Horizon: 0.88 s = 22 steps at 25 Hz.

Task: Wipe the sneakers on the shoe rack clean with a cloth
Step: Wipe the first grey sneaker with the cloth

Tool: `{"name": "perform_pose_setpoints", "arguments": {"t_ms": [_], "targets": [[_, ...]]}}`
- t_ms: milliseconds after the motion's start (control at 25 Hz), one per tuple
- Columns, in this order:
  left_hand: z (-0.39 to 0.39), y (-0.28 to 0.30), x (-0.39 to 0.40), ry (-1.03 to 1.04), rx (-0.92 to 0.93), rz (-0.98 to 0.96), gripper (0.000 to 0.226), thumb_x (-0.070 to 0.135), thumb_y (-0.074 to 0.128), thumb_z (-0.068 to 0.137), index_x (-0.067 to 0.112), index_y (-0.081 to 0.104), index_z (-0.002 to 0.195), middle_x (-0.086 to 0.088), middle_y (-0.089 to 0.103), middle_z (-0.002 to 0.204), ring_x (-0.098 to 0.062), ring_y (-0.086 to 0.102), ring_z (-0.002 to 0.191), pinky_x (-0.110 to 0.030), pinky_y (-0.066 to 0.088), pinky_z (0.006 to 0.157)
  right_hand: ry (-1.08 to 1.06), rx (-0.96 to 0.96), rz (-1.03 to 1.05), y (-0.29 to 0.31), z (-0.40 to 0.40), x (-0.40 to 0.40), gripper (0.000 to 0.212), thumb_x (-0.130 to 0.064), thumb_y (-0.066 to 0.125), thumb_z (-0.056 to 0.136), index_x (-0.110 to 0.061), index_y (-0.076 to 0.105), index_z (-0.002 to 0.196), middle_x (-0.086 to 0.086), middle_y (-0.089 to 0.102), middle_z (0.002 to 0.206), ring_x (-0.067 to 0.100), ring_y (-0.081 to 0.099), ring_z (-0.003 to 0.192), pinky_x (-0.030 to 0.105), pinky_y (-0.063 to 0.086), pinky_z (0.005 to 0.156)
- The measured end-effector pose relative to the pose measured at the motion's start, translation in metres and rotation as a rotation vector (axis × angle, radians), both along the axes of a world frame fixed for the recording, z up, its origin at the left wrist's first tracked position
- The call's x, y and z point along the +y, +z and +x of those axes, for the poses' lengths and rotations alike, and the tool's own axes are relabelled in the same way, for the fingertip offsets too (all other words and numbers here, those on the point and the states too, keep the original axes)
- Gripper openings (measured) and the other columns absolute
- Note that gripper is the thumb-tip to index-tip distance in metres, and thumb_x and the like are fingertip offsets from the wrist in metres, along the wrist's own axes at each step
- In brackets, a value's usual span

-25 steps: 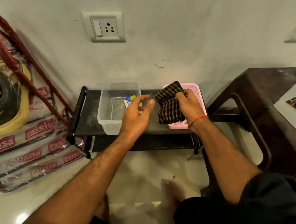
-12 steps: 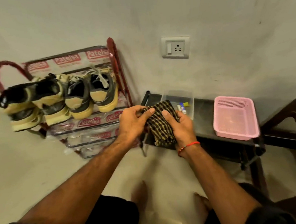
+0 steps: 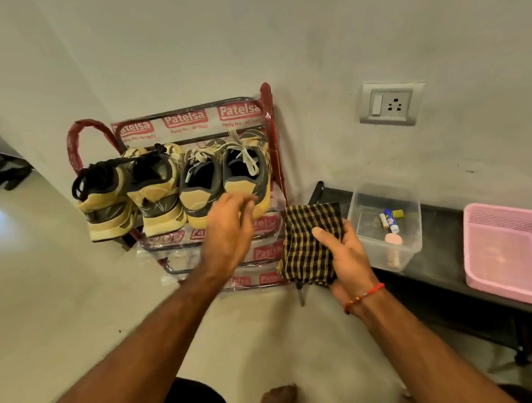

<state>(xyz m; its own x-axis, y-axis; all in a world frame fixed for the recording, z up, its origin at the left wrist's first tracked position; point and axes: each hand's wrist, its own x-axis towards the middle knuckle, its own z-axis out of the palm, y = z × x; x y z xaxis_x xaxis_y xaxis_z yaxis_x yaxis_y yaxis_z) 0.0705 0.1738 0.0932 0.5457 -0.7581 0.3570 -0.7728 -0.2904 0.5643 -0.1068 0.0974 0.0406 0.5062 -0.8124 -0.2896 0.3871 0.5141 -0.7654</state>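
Four sneakers (image 3: 223, 179) sit heels-out on the shoe rack (image 3: 271, 141) top shelf. Left hand (image 3: 228, 234), fingers loosely spread, at the rightmost heel. Right hand (image 3: 346, 258) grips checked cloth (image 3: 308, 242) just right of the rack.

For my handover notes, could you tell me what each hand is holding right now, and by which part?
The right hand grips the checked cloth at its lower right part, thumb across the front. The left hand holds nothing; it reaches toward the rightmost sneaker.
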Motion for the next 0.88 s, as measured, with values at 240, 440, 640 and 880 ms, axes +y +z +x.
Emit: {"name": "perform_pose_setpoints", "arguments": {"t_ms": [240,440,640,880], "targets": [[0.048,0.047,-0.085,-0.012,-0.288,0.687,0.053,0.057,0.039,0.103,0.014,0.071,0.103,-0.008,0.067,0.109,-0.03,0.05,0.123,-0.061,0.017,0.114,-0.028,0.041,0.01,-0.01,-0.008,-0.015,0.037,-0.015,0.064,0.095,-0.023,0.055,0.13,0.011,0.068,0.123,0.031,0.068,0.111,0.053,0.058,0.089],[0.059,0.053,-0.094,-0.057,-0.062,0.555,0.033,0.04,0.058,0.101,0.011,0.074,0.095,-0.005,0.07,0.089,-0.02,0.063,0.088,-0.047,0.046,0.097,-0.03,0.04,0.015,-0.008,-0.022,-0.027,0.042,-0.018,0.064,0.095,-0.023,0.053,0.134,0.01,0.068,0.124,0.031,0.068,0.111,0.057,0.057,0.09],[0.047,0.091,-0.073,0.039,0.029,0.289,0.029,0.032,0.064,0.098,0.007,0.074,0.109,-0.006,0.07,0.095,-0.015,0.064,0.076,-0.021,0.047,0.056,-0.05,-0.015,0.013,-0.001,-0.026,-0.023,0.034,-0.013,0.062,0.096,-0.021,0.056,0.128,0.012,0.069,0.123,0.032,0.068,0.112,0.058,0.053,0.096],[0.018,0.152,-0.034,0.09,0.203,0.175,0.031,0.038,0.065,0.097,0.01,0.074,0.106,-0.005,0.071,0.097,-0.021,0.068,0.091,-0.034,0.059,0.074,-0.045,-0.039,-0.007,0.009,-0.036,-0.014,0.03,-0.014,0.062,0.096,-0.022,0.057,0.125,0.01,0.069,0.123,0.032,0.066,0.115,0.057,0.051,0.1]]}}
